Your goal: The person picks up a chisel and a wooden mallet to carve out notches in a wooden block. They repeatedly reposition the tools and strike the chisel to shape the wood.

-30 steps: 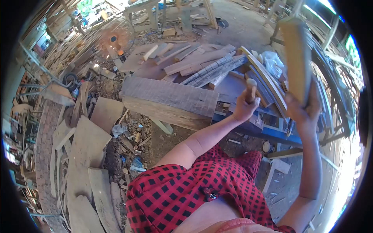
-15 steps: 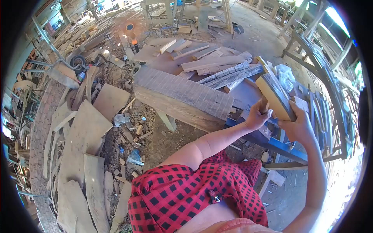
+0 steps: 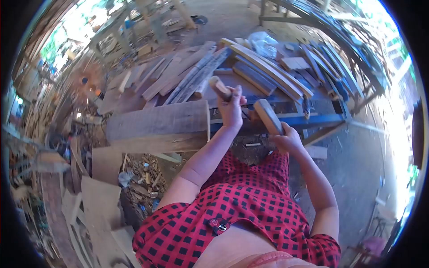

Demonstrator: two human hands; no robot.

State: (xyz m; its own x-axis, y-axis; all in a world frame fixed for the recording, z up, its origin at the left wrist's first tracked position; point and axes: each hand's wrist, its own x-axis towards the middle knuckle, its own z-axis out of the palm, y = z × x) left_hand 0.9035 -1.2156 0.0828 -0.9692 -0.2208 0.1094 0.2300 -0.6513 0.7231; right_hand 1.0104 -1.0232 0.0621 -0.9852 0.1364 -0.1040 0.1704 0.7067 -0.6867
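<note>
My left hand [image 3: 231, 109] grips a wooden handle [image 3: 220, 87] that sticks up and to the left from its fist. My right hand [image 3: 288, 139] holds a short piece of light wood [image 3: 268, 115] by its lower end, the piece slanting up and left toward the left hand. Both hands are close together over the front edge of a blue workbench [image 3: 313, 119]. What lies between the two hands is too blurred to make out. My red and black checked clothing fills the bottom of the view.
The workbench carries several curved wooden slats [image 3: 268, 71] and grey boards [image 3: 196, 73]. A thick timber block [image 3: 156, 127] lies left of the hands. Flat offcuts [image 3: 96, 196] and chips litter the ground at left. A fan [image 3: 85, 80] stands at far left.
My right hand has come down from head height with the wood piece to bench level. The left hand stays on its handle. The view has swung to the right.
</note>
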